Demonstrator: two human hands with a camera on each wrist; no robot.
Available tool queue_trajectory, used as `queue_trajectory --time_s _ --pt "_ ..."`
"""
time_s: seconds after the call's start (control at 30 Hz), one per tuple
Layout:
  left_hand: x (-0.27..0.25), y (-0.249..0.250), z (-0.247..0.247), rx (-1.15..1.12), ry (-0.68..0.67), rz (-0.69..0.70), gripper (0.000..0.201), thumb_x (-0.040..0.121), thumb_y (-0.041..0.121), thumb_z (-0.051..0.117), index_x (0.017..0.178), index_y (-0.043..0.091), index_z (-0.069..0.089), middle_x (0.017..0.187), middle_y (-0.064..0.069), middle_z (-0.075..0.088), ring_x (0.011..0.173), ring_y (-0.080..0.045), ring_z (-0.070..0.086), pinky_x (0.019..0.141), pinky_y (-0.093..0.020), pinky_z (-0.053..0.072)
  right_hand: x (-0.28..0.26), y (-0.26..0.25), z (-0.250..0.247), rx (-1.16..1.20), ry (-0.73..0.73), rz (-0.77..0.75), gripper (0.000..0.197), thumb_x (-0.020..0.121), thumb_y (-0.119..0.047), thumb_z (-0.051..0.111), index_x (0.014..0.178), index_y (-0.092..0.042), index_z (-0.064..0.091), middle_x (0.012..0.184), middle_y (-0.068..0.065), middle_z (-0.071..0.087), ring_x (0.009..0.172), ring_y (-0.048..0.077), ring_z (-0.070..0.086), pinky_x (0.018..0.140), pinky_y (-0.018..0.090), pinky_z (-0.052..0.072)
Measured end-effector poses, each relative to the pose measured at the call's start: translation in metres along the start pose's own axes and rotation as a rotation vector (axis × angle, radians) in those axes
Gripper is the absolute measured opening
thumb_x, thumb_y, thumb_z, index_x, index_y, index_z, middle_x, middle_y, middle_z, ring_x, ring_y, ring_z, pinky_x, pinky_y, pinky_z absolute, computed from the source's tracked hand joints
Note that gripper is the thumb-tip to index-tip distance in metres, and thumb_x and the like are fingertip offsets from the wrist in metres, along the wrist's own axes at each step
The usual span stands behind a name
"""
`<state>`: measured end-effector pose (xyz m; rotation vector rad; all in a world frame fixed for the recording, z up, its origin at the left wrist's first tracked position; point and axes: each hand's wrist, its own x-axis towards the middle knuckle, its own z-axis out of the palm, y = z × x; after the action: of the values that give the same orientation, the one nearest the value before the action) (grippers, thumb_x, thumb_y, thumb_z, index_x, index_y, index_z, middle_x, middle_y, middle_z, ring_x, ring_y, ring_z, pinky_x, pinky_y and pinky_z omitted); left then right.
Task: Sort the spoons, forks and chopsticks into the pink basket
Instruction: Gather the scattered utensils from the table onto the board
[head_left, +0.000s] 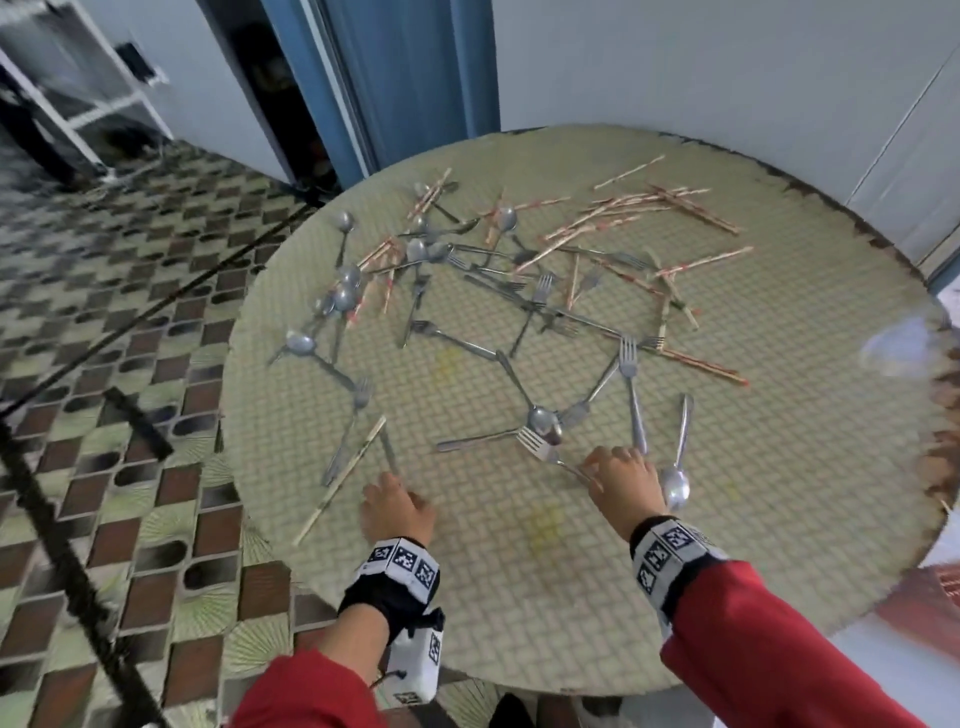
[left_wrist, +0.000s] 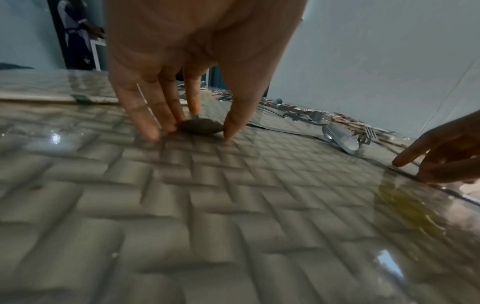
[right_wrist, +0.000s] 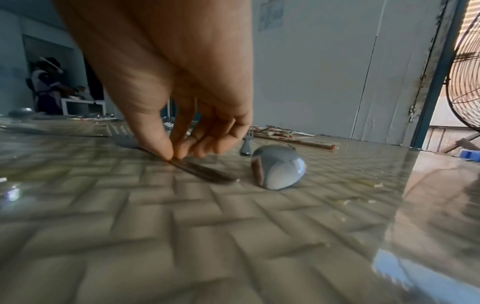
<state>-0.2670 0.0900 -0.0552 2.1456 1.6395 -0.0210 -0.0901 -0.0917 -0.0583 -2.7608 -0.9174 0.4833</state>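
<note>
Glossy tablecloth (right_wrist: 233, 236) leaves thin, stiff steel lying flat and slippery: right hand (head_left: 621, 483) pinches a fork (head_left: 545, 451) handle near the table's front edge, left hand (head_left: 397, 512) fingertips straddle a spoon (left_wrist: 201, 127) bowl, grip unclear.

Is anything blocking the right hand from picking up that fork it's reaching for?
No. The right hand already pinches the fork's handle against the table. A spoon lies just beside it, apart. The pink basket isn't in view.
</note>
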Motion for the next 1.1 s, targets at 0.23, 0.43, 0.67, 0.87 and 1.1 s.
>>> queue_trajectory --time_s 0.23,0.43,0.67,0.87,1.1 --pt "0.012 -0.010 0.005 -0.407 -0.026 -0.099 0.035 0.072 0.008 0.073 0.103 0.002 0.057 0.109 -0.017 0.056 0.091 -0.034 0.059 0.080 -0.041 0.052 0.007 -0.012 0.002 -0.004 -0.102 0.058 0.030 0.079 -0.028 0.060 0.105 -0.013 0.059 0.108 0.006 0.061 0.109 0.028 0.052 0.090 0.033 0.040" --pt "0.005 -0.002 -0.013 -0.576 0.178 -0.059 0.013 0.087 0.006 0.057 0.096 -0.001 0.063 0.093 -0.017 0.067 0.085 -0.030 0.063 0.072 -0.032 0.047 0.007 -0.032 0.001 0.197 -0.073 0.007 0.022 0.084 -0.010 0.052 0.102 0.000 0.048 0.105 0.015 0.050 0.099 0.034 0.050 0.081 0.039 0.043" --pt "-0.003 0.028 -0.049 -0.912 0.381 0.190 0.010 0.089 0.009 0.058 0.095 0.004 0.064 0.090 0.000 0.065 0.083 -0.005 0.060 0.068 -0.002 0.042 0.036 -0.049 -0.025 0.480 0.078 -0.015 0.011 0.089 -0.015 0.045 0.096 -0.007 0.043 0.097 0.013 0.058 0.086 0.034 0.056 0.072 0.041 0.046" --pt "0.019 0.056 -0.064 -1.023 0.387 0.315 0.006 0.095 0.013 0.048 0.093 0.010 0.053 0.083 0.001 0.063 0.071 0.006 0.058 0.067 -0.005 0.041 0.067 -0.045 -0.031 0.367 -0.028 0.058 0.044 0.081 -0.036 0.062 0.110 -0.004 0.053 0.113 0.013 0.053 0.101 0.032 0.055 0.085 0.041 0.049" --pt "0.045 0.087 -0.055 -0.912 0.052 0.381 0.014 0.094 0.016 0.051 0.085 0.006 0.050 0.069 0.000 0.050 0.059 -0.009 0.047 0.050 -0.009 0.041 0.073 -0.031 -0.020 0.568 0.076 0.089 0.022 0.080 -0.025 0.066 0.093 -0.008 0.065 0.096 0.007 0.058 0.084 0.021 0.057 0.073 0.028 0.043"
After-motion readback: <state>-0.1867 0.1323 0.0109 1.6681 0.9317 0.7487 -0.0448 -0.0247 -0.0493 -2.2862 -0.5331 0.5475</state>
